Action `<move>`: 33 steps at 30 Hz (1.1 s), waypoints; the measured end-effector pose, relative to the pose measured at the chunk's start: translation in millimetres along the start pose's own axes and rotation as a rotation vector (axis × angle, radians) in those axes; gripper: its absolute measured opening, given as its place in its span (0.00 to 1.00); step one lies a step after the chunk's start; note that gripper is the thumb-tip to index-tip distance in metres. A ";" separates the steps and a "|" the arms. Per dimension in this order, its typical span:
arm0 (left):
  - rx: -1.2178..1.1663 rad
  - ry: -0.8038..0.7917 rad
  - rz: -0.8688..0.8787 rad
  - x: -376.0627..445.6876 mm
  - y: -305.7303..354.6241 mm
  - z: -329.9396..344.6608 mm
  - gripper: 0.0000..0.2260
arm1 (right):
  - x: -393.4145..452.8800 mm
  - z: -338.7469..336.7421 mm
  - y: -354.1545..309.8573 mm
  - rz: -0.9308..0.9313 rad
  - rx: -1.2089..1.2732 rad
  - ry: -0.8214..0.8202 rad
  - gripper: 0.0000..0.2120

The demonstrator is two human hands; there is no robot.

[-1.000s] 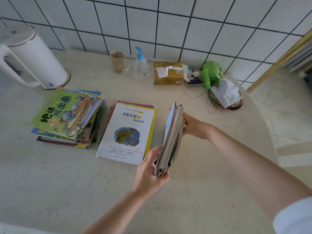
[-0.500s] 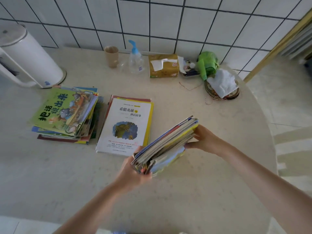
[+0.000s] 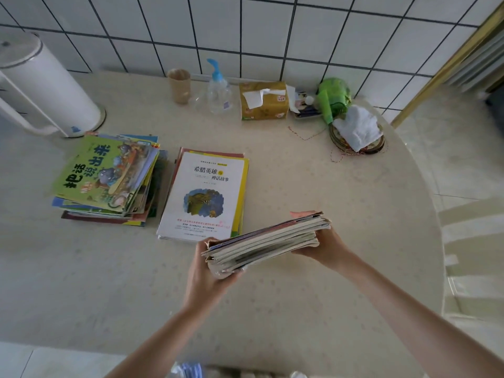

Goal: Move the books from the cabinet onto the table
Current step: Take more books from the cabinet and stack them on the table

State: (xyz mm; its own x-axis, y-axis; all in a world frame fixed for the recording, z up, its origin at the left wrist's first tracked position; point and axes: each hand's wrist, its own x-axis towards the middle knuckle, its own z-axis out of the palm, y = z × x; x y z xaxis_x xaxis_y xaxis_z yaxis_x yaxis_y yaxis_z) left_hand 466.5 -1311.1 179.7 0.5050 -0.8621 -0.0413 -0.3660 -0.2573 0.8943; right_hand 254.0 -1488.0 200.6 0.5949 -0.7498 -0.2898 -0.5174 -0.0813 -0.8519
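The pale bench (image 3: 300, 309) carries two book piles, a green-covered stack (image 3: 109, 181) beside a white-covered stack (image 3: 207, 195), a white kettle (image 3: 46, 85), paper cup (image 3: 179, 85), pump bottle (image 3: 219, 90), tissue box (image 3: 263, 100) and a cloth-topped dish (image 3: 357, 132).

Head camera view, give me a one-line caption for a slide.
Both hands, left and right, hold a stack of books nearly flat above the table, right of two book piles.

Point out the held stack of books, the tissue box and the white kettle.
held stack of books (image 3: 266, 245), head view, page edges.
tissue box (image 3: 268, 109), head view, front face.
white kettle (image 3: 46, 85), head view, body side.
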 end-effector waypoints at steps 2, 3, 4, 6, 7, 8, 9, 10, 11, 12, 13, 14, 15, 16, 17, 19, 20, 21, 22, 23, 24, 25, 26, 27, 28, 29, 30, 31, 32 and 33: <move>0.033 -0.008 0.002 -5.6 -8.1 6.0 0.25 | -2.2 3.0 -1.2 -0.001 0.008 0.033 0.30; 0.028 -0.006 -0.018 -5.6 -9.9 7.2 0.24 | -3.3 3.4 -0.3 0.001 0.003 0.046 0.28; 0.022 -0.006 -0.032 -5.2 -11.1 6.8 0.24 | -3.9 3.9 1.1 0.004 -0.003 0.067 0.27; 0.009 -0.010 -0.029 -3.9 -6.1 4.6 0.22 | -4.4 4.3 -2.8 0.025 -0.027 0.108 0.23; -0.003 -0.002 -0.029 -4.1 -3.5 1.7 0.21 | -5.2 5.1 -5.7 0.046 -0.043 0.115 0.21; -0.022 0.009 -0.041 -4.3 -0.3 -0.3 0.20 | -6.0 4.5 -7.3 0.062 -0.056 0.110 0.19; -0.033 0.018 -0.046 -4.5 0.9 -4.2 0.21 | -6.7 4.8 -10.3 0.069 -0.071 0.103 0.19; -0.029 0.019 -0.053 -5.4 0.8 -7.8 0.22 | -7.1 3.7 -13.0 0.066 -0.094 0.092 0.18; -0.016 0.013 -0.061 -6.4 -1.8 -10.3 0.23 | -7.9 1.6 -16.7 0.059 -0.117 0.078 0.19; -0.010 0.001 -0.071 -7.7 -4.2 -14.5 0.25 | -9.4 0.1 -22.8 0.051 -0.130 0.065 0.19; -0.009 -0.003 -0.080 -8.3 -5.7 -19.6 0.26 | -10.7 -0.9 -30.6 0.043 -0.135 0.058 0.19; -0.010 0.002 -0.087 -7.1 -5.9 -25.4 0.26 | -11.3 -1.8 -39.7 0.026 -0.135 0.058 0.19; -0.018 0.013 -0.091 -4.4 -3.5 -31.6 0.26 | -11.1 -2.8 -49.4 0.013 -0.127 0.062 0.20; -0.032 0.025 -0.094 -0.9 1.0 -37.8 0.26 | -9.2 -3.7 -58.5 0.000 -0.112 0.065 0.22; -0.050 0.034 -0.092 3.1 6.7 -44.4 0.26 | -6.4 -4.2 -68.3 -0.011 -0.098 0.066 0.23; -0.087 0.046 -0.092 13.5 16.1 -59.7 0.27 | 3.5 -2.8 -90.6 -0.037 -0.094 0.060 0.25; -0.110 0.047 -0.106 20.2 18.9 -65.7 0.26 | 8.8 -2.2 -99.8 -0.040 -0.076 0.040 0.24; -0.144 0.052 -0.123 28.0 22.3 -72.9 0.25 | 14.8 -0.8 -108.4 -0.036 -0.044 0.012 0.23; -0.194 0.066 -0.135 36.7 23.8 -80.7 0.25 | 21.4 2.2 -116.6 -0.028 0.002 -0.016 0.24; -0.241 0.081 -0.147 45.9 26.4 -88.7 0.26 | 28.4 5.7 -123.6 -0.012 0.045 -0.030 0.24; -0.277 0.096 -0.163 54.9 28.6 -94.5 0.27 | 34.7 9.6 -128.6 0.008 0.086 -0.034 0.25; -0.296 0.107 -0.178 64.7 31.3 -100.5 0.27 | 41.6 14.2 -133.6 0.030 0.108 -0.022 0.26; -0.314 0.118 -0.202 74.1 33.7 -105.3 0.27 | 48.4 19.1 -138.6 0.057 0.122 -0.003 0.25; -0.332 0.120 -0.233 82.9 36.4 -109.4 0.26 | 55.2 23.8 -142.9 0.087 0.125 0.022 0.23; -0.353 0.123 -0.275 92.4 35.9 -112.7 0.26 | 62.8 28.7 -145.7 0.121 0.129 0.043 0.22; -0.356 0.114 -0.317 102.0 33.7 -115.5 0.25 | 69.7 33.4 -148.5 0.156 0.133 0.056 0.20; -0.351 0.097 -0.366 110.8 31.8 -117.6 0.25 | 77.2 38.2 -149.2 0.197 0.142 0.064 0.19; -0.333 0.070 -0.410 119.2 28.8 -119.2 0.25 | 83.9 42.6 -149.5 0.243 0.155 0.068 0.19; -0.325 0.044 -0.449 128.1 24.3 -120.4 0.25 | 91.6 47.5 -148.4 0.294 0.165 0.073 0.19; -0.311 0.020 -0.476 136.3 20.4 -121.1 0.26 | 98.1 52.5 -147.2 0.350 0.175 0.080 0.20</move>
State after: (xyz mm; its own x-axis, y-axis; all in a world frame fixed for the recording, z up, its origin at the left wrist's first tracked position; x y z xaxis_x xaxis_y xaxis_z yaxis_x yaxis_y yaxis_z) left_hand 622.6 -1381.0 246.3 0.5735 -0.6735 -0.4664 0.1512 -0.4725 0.8683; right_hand 420.8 -1515.2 274.6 0.3476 -0.7616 -0.5470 -0.5638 0.2964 -0.7709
